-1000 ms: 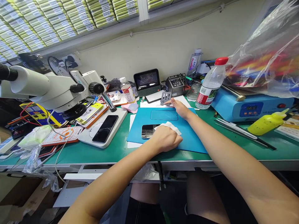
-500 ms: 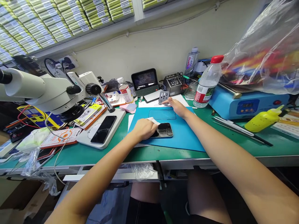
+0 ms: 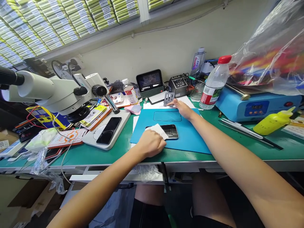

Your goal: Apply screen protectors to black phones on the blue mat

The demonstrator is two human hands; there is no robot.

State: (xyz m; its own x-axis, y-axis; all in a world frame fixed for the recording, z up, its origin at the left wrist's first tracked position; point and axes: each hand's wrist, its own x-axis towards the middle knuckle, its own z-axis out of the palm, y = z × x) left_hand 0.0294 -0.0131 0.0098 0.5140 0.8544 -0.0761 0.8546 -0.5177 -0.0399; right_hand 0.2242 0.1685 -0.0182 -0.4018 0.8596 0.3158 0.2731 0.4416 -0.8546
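Note:
My left hand [image 3: 152, 144] is closed in a fist on a white wipe [image 3: 159, 130], which lies over the middle of a smartphone [image 3: 172, 131]. The phone rests on a blue mat [image 3: 190, 139], its dark, shiny surface up; part of it is covered by the wipe. At the mat's far edge rests my right hand [image 3: 184, 110], thumb raised and index finger stretched out to the left. That finger lies right in front of a grey slotted plate [image 3: 169, 97]; whether it touches the plate is hard to tell.
To the left, another phone [image 3: 109, 130] lies on the white base of a microscope [image 3: 64, 95]. Behind the mat stand a small screen [image 3: 149, 83] and a black control box [image 3: 177, 85]. At right are a red-capped bottle [image 3: 215, 84], tweezers [image 3: 242, 128], a yellow squeeze bottle [image 3: 273, 122] and a blue heating unit [image 3: 256, 106].
My left hand has drawn back toward the near edge of the mat, uncovering more of the wipe and phone. My right hand keeps its place. The whole view has shifted slightly.

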